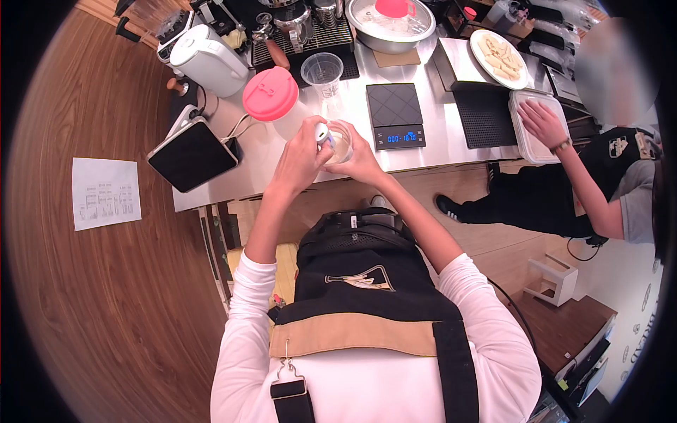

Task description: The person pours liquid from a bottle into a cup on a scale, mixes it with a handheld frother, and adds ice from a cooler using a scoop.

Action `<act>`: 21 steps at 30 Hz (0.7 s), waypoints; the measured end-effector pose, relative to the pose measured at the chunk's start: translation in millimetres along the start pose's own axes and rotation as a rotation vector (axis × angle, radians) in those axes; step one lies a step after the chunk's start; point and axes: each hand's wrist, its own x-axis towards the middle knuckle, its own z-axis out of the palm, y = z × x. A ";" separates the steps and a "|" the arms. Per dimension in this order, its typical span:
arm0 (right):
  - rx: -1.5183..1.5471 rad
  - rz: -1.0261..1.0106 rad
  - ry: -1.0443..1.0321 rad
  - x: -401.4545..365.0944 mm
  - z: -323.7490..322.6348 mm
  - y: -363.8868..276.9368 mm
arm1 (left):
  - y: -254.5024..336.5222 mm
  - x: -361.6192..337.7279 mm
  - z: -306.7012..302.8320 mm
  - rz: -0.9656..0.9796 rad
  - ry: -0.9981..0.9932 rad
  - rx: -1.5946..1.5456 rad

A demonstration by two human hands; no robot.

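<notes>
At the counter's front edge, my left hand [302, 161] is closed around a small white handheld device [322, 132], shaped like the handle of a milk frother, with a dark spot on its top end. Its lower part is hidden. My right hand [361, 159] wraps around a clear cup [341, 146] with something pale beige in it, and the device is held right at this cup. Just behind my left hand stands a cup with a pink lid [269, 94]. Beyond my hands is a clear plastic cup [323, 73]. To the right, a black scale [395, 116] shows lit blue digits.
A black-screened tablet [192, 156] and a white kettle [209, 60] stand left. Behind are an espresso machine [295, 28] and a steel bowl [392, 35]. At right, a co-worker's hand [544, 124] rests over a lidded white container [530, 146], near a plate [477, 44] of pale pieces.
</notes>
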 end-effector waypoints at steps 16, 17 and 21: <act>-0.004 -0.080 0.034 -0.5 2.5 8.0 | 6.7 -4.2 -13.0 -0.015 -0.004 -0.051; 0.003 -0.111 0.052 -0.6 3.0 10.3 | 9.2 -5.3 -14.9 -0.001 0.003 -0.047; -0.001 -0.115 0.062 -0.8 4.7 13.3 | 14.0 -9.3 -21.3 0.023 0.025 -0.034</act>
